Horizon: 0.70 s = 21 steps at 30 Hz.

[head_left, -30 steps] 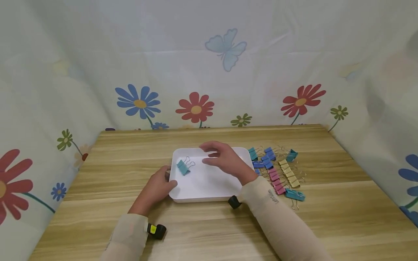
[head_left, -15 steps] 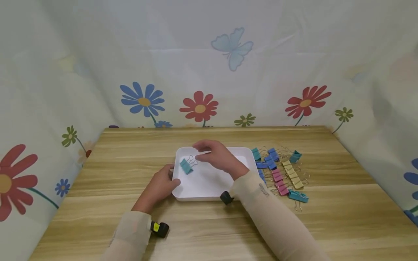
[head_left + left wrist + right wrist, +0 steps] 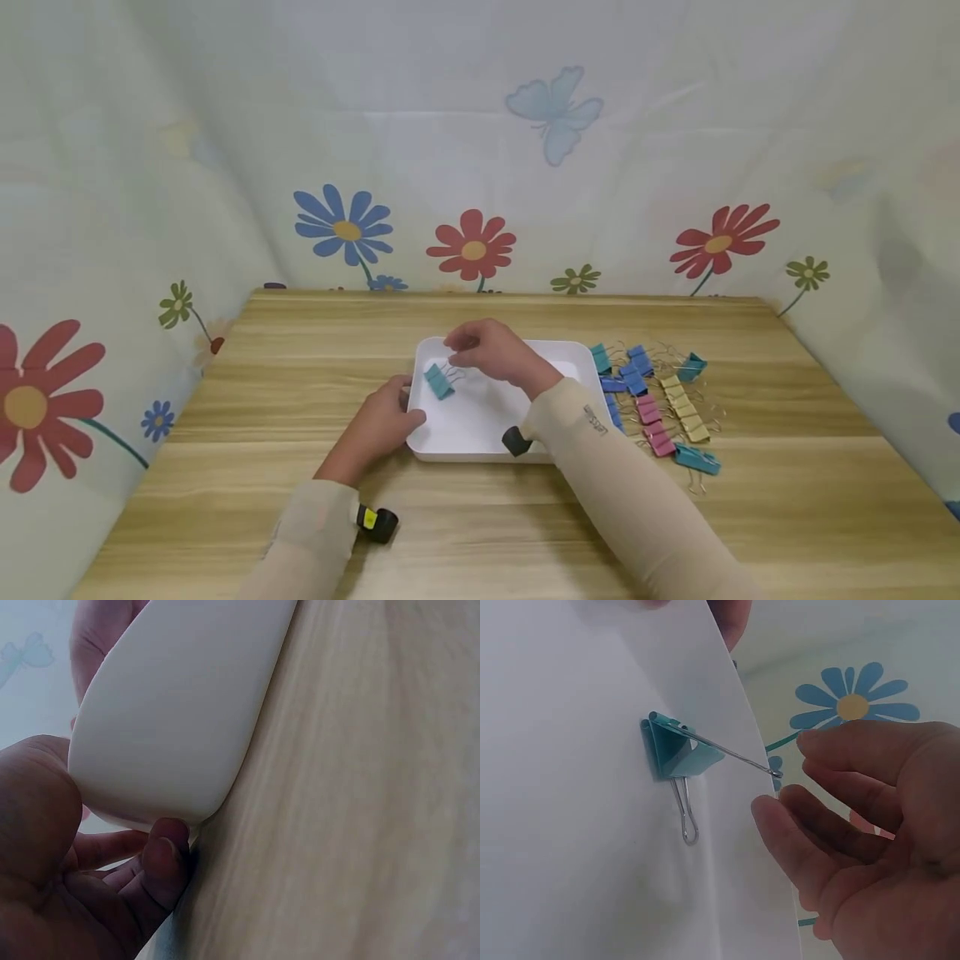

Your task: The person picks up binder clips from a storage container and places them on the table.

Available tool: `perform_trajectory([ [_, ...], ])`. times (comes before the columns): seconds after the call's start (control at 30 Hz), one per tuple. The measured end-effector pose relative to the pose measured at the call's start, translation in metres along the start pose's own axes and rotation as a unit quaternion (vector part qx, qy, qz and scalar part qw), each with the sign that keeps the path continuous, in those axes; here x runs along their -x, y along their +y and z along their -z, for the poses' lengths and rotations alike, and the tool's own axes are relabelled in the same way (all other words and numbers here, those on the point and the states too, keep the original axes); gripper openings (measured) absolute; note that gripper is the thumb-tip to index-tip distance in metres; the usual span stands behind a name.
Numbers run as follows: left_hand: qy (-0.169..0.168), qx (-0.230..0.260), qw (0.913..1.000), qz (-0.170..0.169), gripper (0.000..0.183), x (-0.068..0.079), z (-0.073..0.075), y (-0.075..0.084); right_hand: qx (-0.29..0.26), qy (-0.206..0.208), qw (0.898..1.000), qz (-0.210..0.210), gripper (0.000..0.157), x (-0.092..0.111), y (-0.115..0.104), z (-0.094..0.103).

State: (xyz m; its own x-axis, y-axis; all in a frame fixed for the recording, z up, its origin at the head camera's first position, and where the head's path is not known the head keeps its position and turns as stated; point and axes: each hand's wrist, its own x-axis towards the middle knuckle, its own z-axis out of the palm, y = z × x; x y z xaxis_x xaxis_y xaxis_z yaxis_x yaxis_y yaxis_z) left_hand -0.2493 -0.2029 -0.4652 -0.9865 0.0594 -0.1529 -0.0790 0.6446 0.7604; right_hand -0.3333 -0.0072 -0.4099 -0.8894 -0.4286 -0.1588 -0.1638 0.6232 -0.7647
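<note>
A white tray [image 3: 480, 457] stands on the wooden table, and my left hand [image 3: 382, 421] grips its left side, thumb over the rim and fingers against the outer wall, as the left wrist view shows. Inside, near the left end, sits a teal binder clip [image 3: 438, 382] with its wire handles spread apart. My right hand [image 3: 495, 354] hovers over the tray, fingers bent and parted from the thumb. In the right wrist view the fingertips [image 3: 769, 810] come right up to the end of one wire handle [image 3: 735, 754], nothing pinched between them.
Right of the tray lie several binder clips: blue ones [image 3: 633, 379], pink ones [image 3: 654, 425], yellow ones [image 3: 684, 408] and teal ones [image 3: 697, 458]. A flowered cloth [image 3: 420, 150] hangs behind the wooden table [image 3: 480, 533] and along its sides.
My right hand has moved left across the tray, its fingertips nearing the teal binder clip. The left hand keeps its grip on the tray. The head view has shifted slightly.
</note>
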Motion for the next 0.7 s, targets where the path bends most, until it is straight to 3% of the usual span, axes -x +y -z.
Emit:
perform_trajectory([
  [0.23,-0.001,0.003,0.9999,-0.012,0.057,0.0,0.0,0.003,-0.005,-0.004,1.0,-0.025,0.026,-0.007,0.001,-0.005],
  [0.7,0.0,-0.006,1.0,0.001,0.057,-0.002,-0.001,-0.001,0.001,0.002,0.999,-0.045,0.01,-0.015,0.002,-0.011],
])
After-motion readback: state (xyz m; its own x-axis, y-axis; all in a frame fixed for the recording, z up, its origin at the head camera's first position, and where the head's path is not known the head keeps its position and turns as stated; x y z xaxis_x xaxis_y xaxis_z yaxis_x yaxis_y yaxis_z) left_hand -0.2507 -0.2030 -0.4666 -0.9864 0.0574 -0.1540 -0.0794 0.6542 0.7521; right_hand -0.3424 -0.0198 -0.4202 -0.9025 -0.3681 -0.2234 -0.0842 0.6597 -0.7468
